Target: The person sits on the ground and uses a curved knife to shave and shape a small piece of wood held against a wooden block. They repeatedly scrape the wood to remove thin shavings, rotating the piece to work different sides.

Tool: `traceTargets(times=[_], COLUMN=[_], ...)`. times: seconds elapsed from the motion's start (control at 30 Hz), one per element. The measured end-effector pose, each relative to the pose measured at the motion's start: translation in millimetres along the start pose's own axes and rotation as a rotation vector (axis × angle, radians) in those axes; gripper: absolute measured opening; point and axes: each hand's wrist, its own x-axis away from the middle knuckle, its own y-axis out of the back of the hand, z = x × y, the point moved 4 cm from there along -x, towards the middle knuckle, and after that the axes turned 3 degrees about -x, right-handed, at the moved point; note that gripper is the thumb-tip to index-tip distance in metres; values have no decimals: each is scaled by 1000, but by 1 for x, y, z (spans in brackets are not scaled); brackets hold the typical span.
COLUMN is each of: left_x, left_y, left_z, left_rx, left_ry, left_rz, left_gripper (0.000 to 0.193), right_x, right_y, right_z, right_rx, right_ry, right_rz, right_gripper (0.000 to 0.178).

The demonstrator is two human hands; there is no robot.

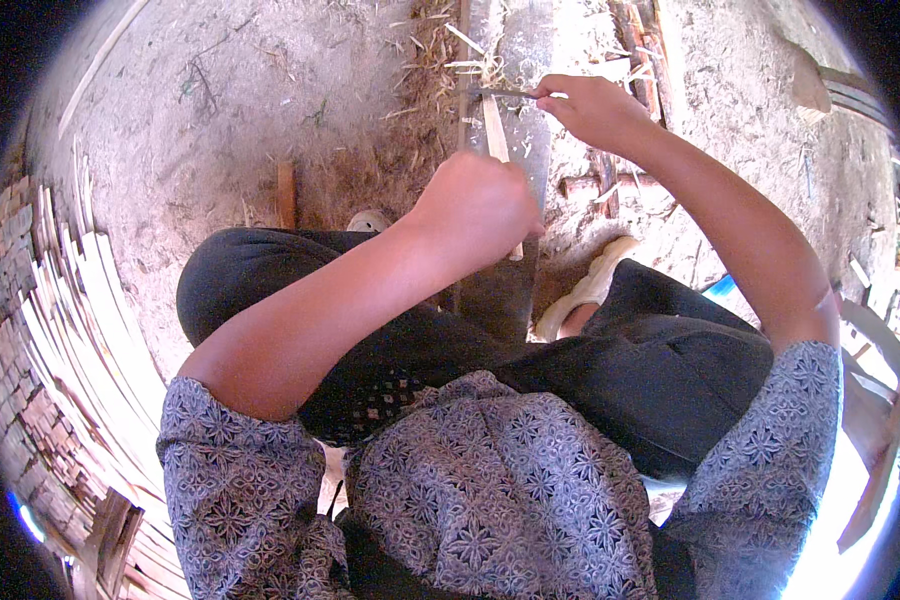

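Observation:
My left hand (475, 205) is a closed fist around a pale wooden strip (495, 130). One end of the strip runs forward from the fist and the other shows just behind it. Farther out, my right hand (590, 108) grips a thin knife (505, 93) by its handle, which the fingers mostly hide. The blade points left and crosses the strip near its far end; whether it cuts into the wood is too small to tell. Beneath both lies a long dark plank (500, 305), running away from between my legs.
Pale shavings (485, 65) are scattered over the plank's far end and the dirt floor (310, 100). Wooden sticks (655, 70) lie right of the plank. A big bundle of long strips (85, 320) spreads at the left. My shod foot (590, 290) rests beside the plank.

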Motion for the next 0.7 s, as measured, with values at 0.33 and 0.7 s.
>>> traceTargets(times=[0.33,0.7], left_x=[2,16], left_y=[-3,1], left_z=[-2,5], left_rx=[-44,-21], left_ry=[-12,27], left_rz=[-102,-40], left_gripper=[20,25], right_x=[4,41], right_y=[-3,20], right_z=[-5,35], right_rx=[20,-125], right_ry=[-43,-81], right_rz=[103,160], right_gripper=[31,31])
